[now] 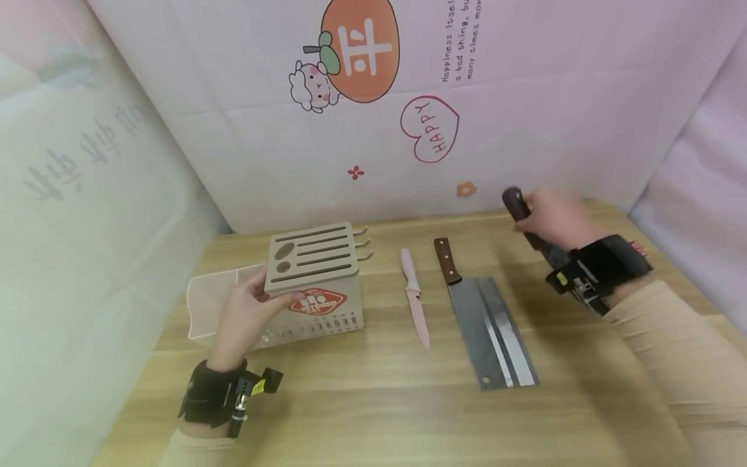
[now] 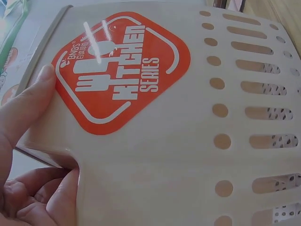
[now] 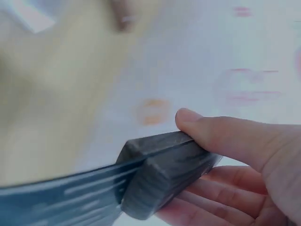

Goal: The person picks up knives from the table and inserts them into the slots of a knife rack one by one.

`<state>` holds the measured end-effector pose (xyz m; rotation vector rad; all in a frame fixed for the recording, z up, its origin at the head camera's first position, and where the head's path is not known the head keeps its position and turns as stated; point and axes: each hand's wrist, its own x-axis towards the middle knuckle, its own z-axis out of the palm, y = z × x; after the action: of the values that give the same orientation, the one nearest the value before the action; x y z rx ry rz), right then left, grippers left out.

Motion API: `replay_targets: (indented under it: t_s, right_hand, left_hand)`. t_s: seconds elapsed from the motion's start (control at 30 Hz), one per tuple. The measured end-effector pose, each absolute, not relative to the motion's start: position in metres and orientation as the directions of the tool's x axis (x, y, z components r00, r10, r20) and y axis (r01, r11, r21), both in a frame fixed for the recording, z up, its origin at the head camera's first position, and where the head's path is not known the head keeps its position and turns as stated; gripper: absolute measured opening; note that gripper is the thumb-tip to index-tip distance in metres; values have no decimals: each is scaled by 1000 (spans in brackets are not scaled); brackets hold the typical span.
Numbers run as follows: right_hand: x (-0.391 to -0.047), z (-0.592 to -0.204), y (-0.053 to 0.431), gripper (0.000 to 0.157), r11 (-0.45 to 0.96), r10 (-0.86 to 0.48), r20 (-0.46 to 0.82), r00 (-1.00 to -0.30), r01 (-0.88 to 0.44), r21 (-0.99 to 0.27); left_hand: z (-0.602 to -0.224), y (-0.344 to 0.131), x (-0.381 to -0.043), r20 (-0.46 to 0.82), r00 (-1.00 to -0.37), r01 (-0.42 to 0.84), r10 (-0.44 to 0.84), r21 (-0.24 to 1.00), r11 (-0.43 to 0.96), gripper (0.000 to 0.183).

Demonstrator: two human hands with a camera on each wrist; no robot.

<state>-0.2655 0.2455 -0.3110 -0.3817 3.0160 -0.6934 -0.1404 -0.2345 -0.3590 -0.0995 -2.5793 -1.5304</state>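
Note:
My left hand (image 1: 242, 321) grips the edge of a beige knife holder (image 1: 327, 327) that lies on its side, its slotted top facing me. In the left wrist view, the thumb presses beside the red label (image 2: 122, 70) and the fingers curl under the rim. My right hand (image 1: 560, 217) is raised over the table's right side, holding a knife by its dark handle (image 1: 516, 204). In the right wrist view the knife's blade (image 3: 56, 197) runs off to the left, partly out of frame. Between the hands lie a pink knife (image 1: 415, 305) and a wood-handled cleaver (image 1: 487, 331).
Metal hooks (image 1: 364, 243) stick out from the holder's right side. A pale open compartment (image 1: 201, 305) extends left of it. Behind the wooden table (image 1: 373, 402) hangs a printed white cloth (image 1: 262, 162), with more pale cloth at both sides.

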Motion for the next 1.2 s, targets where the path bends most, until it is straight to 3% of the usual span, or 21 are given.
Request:
replay_targets:
  t_s: [0.3,0.57,0.67,0.8,0.97,1.1,1.2]
  right_hand:
    - [-237,-201,204,67,808,-239,294,-926,-357,-469]
    - [-234,-168,154,50,615,-176,487,-855,-482,-624]
    - [-236,-163,134,44,455,-158,552,-819,-557,-695]
    - [-238,-161,108,44,82,-166,616,-770,-633,-770]
    - [-243,-169,82,49,-342,-185,658,-730,-580,-739]
    - [-247,-183,67,50,-476,-199,651,-733,-508,-718]
    - [-250,-197,63,49,-485,-232,651,-722,-495,-721]
  left_hand:
    - [-356,-229,-138,169,-985,138,-27,879,457,59]
    - [-357,-222,-139,152,-988,118,-38,883,455,59]
    - [-359,-219,-140,143,-989,113,-33,887,449,57]
    - [-362,-214,-141,131,-991,104,-34,899,426,54]
    - [-363,-210,-141,142,-989,112,-44,906,407,53]
    - [-362,-207,-140,150,-988,123,-38,910,396,55]
    - [-363,-204,-139,143,-989,119,-33,913,390,57]
